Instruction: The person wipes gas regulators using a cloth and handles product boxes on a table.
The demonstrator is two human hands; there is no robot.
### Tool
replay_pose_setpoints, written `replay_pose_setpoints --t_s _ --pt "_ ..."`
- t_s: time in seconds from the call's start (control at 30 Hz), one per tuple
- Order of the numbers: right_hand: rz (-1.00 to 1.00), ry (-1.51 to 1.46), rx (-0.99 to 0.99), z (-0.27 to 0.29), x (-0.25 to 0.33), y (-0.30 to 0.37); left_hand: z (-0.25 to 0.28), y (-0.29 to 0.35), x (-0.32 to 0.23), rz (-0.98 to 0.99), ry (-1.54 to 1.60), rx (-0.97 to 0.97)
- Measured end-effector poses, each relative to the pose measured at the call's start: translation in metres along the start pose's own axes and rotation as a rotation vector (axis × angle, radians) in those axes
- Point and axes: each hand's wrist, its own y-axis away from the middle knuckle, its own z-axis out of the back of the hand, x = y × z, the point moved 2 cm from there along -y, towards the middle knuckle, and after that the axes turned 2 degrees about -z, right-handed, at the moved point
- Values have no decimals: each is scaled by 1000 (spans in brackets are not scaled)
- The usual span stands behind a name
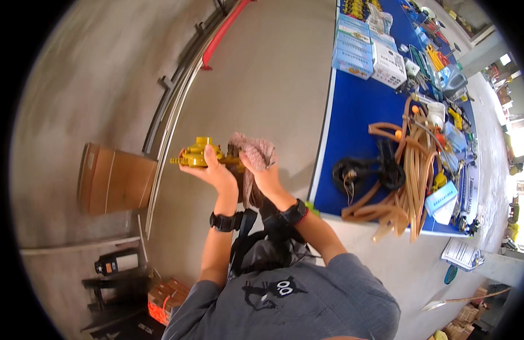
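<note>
A yellow metal fitting, with a round body and a short spout on top, lies in my left hand. The thumb presses over it, and its thin threaded end points left. My right hand is closed on a pinkish-brown cloth at the fitting's right end. Part of the cloth hangs down between my wrists. Cloth and fingers hide the right end of the fitting. Both hands are in front of my body, left of the blue table.
Tan hoses and a black coiled item lie on the table, some hoses hanging over its near edge. Light-blue boxes stand farther back. A cardboard box stands at the left wall, below a red bar.
</note>
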Motion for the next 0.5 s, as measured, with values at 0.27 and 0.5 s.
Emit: replay_pose_setpoints --t_s 0.27,0.5 --pt "-239 -165 108 -28 -99 -166 -110 -147 87 67 -59 282" --pt "-569 -258 126 25 -93 -325 -213 -318 104 271 119 181"
